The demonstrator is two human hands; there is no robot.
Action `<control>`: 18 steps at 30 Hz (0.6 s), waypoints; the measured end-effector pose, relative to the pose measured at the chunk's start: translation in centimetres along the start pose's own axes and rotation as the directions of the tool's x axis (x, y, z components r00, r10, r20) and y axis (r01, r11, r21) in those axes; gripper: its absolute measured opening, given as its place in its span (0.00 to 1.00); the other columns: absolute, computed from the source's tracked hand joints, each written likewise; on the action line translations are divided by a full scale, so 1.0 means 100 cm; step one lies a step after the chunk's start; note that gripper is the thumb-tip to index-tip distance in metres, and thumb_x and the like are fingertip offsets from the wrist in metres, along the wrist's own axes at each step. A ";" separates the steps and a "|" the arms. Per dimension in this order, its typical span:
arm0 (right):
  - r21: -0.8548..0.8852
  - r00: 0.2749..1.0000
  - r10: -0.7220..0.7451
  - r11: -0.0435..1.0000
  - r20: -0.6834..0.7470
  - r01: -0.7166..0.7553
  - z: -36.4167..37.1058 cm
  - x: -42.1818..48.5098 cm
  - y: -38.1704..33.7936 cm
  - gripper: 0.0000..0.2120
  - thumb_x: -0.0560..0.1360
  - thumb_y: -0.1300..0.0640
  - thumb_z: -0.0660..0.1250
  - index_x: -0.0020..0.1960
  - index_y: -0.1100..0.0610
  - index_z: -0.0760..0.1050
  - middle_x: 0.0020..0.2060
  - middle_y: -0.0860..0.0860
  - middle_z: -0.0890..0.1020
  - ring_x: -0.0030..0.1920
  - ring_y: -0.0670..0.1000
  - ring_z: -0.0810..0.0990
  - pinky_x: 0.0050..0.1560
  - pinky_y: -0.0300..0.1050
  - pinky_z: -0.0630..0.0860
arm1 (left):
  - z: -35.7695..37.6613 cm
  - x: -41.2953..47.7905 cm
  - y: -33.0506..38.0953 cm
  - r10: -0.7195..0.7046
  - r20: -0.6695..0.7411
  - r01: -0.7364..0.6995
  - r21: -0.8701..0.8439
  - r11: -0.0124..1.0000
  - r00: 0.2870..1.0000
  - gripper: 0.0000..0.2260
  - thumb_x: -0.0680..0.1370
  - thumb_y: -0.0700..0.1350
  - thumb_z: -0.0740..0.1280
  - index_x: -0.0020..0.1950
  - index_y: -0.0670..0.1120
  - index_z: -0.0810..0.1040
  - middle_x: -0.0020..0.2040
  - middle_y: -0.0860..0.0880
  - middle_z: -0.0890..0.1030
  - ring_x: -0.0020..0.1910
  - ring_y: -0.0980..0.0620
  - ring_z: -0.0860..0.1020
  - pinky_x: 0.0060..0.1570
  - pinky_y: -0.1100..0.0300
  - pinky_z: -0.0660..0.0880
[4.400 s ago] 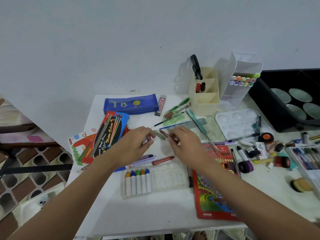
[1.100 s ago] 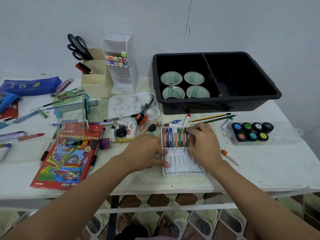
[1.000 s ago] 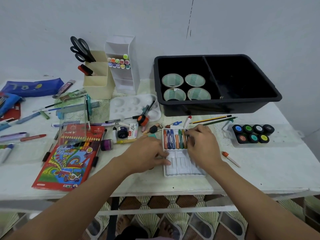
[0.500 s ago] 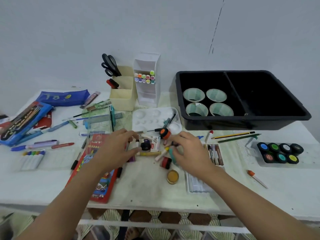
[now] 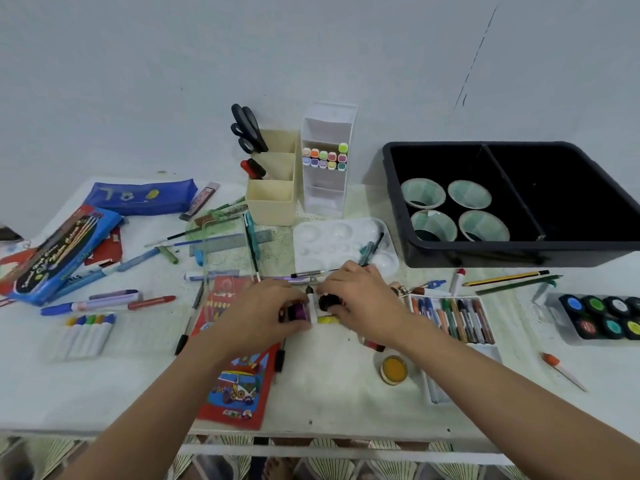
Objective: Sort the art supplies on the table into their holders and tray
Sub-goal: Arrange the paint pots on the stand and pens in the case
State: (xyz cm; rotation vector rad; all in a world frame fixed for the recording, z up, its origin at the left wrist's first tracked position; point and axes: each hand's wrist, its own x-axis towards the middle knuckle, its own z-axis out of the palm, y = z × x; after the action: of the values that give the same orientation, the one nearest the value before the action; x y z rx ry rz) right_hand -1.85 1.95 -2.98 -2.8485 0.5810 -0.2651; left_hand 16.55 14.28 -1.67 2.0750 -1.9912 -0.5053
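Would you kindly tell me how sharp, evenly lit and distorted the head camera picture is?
Head view: soft, even light, faint shadows, no strong glare; the wide lens bows the table edge and splays the black tray; the left hand gripping a purple pot and the right hand gripping a black pot are slightly blurred.
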 end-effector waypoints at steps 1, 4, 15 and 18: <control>0.021 1.000 0.007 1.000 -0.008 -0.006 -0.001 0.001 0.001 0.15 0.73 0.56 0.72 0.60 0.49 0.79 0.53 0.44 0.81 0.55 0.52 0.73 0.48 0.51 0.66 | -0.004 0.001 0.000 0.004 -0.012 -0.005 -0.043 0.999 1.000 0.18 0.76 0.60 0.70 0.62 0.54 0.80 0.52 0.55 0.80 0.51 0.55 0.76 0.54 0.54 0.75; 0.195 0.986 0.099 0.978 -0.132 -0.072 -0.009 0.003 0.005 0.15 0.73 0.57 0.73 0.59 0.51 0.80 0.51 0.45 0.81 0.53 0.50 0.76 0.53 0.49 0.72 | -0.015 0.009 0.001 0.034 -0.040 -0.039 -0.139 0.990 0.999 0.15 0.76 0.60 0.70 0.57 0.54 0.82 0.46 0.57 0.79 0.43 0.60 0.76 0.47 0.59 0.76; 0.614 0.807 0.464 0.771 -0.364 -0.167 -0.074 -0.059 0.038 0.11 0.80 0.62 0.66 0.60 0.55 0.80 0.54 0.48 0.79 0.54 0.46 0.79 0.55 0.40 0.77 | -0.010 0.059 0.080 0.205 -0.156 -0.251 -0.395 0.884 0.966 0.17 0.80 0.54 0.67 0.68 0.51 0.78 0.51 0.56 0.73 0.49 0.57 0.76 0.50 0.64 0.75; 0.607 0.786 0.471 0.779 -0.402 -0.156 -0.083 -0.093 0.059 0.11 0.81 0.63 0.64 0.61 0.57 0.80 0.56 0.51 0.78 0.57 0.46 0.78 0.55 0.37 0.76 | 0.000 0.073 0.121 0.243 -0.208 -0.307 -0.383 0.871 0.948 0.15 0.77 0.52 0.71 0.63 0.53 0.77 0.50 0.58 0.74 0.44 0.60 0.76 0.43 0.69 0.72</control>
State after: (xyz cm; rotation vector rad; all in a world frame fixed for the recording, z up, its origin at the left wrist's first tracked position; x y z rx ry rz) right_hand -14.25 -1.07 2.23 -2.0429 0.9185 -1.0099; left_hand 5.61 6.31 2.38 1.5007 -1.8543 -0.6227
